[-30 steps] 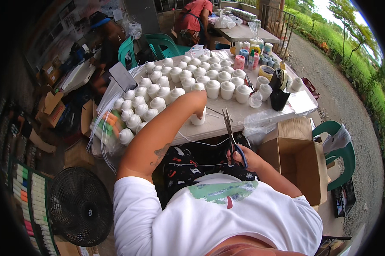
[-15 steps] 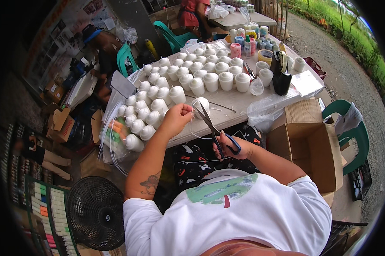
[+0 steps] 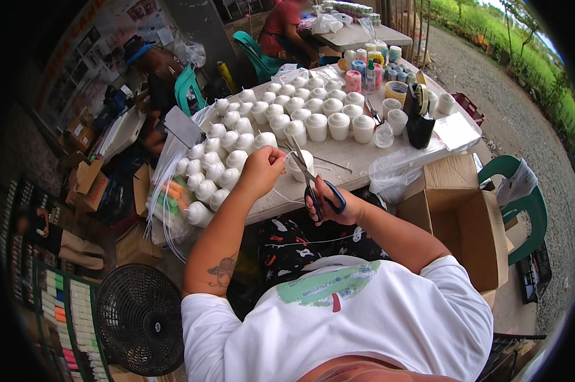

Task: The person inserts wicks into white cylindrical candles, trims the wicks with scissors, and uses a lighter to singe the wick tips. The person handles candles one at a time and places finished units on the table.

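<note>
My left hand [image 3: 265,172] is closed in a pinch on a thin white wick [image 3: 287,198], which trails in a loop down toward my lap. In my right hand [image 3: 329,210] are scissors [image 3: 310,176] with dark handles, my fingers through the loops. Their blades point up and away, slightly apart, close to my left fingertips. Behind the blades stands a white cup-shaped candle [image 3: 299,167], partly covered by them. Whether the blades touch the wick I cannot tell. Many similar white candles [image 3: 316,127] with domed tops stand in rows just beyond my hands.
The table [image 3: 338,153] also bears a thin rod, a black tape dispenser [image 3: 420,118], clear plastic and coloured candles. Long white wicks [image 3: 163,197] hang over its left edge. An open cardboard box [image 3: 466,223] sits at right, a black fan [image 3: 141,318] at lower left. Other people sit farther off.
My right hand has moved up and to the left with the scissors, bringing the blades nearer my left fingers. The left hand has barely shifted and keeps its pinch.
</note>
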{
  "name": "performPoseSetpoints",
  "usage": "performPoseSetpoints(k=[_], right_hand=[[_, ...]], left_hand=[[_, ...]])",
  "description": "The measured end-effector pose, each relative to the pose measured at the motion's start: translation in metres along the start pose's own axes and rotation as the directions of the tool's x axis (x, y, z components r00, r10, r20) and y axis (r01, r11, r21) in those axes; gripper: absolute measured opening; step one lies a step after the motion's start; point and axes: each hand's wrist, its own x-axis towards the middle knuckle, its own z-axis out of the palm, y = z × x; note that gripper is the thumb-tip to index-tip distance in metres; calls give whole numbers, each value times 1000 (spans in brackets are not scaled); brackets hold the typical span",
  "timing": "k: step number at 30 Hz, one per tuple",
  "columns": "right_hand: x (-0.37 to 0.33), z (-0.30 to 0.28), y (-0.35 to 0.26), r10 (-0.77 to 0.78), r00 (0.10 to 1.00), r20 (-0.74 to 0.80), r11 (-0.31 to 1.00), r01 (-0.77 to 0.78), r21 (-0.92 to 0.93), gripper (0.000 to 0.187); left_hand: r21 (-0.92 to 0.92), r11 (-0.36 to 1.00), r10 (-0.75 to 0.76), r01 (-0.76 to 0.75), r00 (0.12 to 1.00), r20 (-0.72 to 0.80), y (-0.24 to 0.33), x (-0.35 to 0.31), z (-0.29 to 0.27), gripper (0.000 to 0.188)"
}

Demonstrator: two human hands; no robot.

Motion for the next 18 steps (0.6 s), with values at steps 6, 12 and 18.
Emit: performPoseSetpoints(k=[6, 12, 18], right_hand=[[-2, 1, -8, -29, 992, -125, 996, 18, -85, 53], [-46, -22, -63, -542, 749, -381, 286, -262, -922, 47], [-73, -66, -75, -549, 709, -443, 39, -508, -860, 27]], left_hand=[[31, 999, 19, -19, 1000, -1, -8, 3, -1, 15], [-206, 975, -91, 88, 996, -7, -2, -33, -13, 13], [-208, 943, -135, 261, 869, 476, -28, -95, 23, 16]])
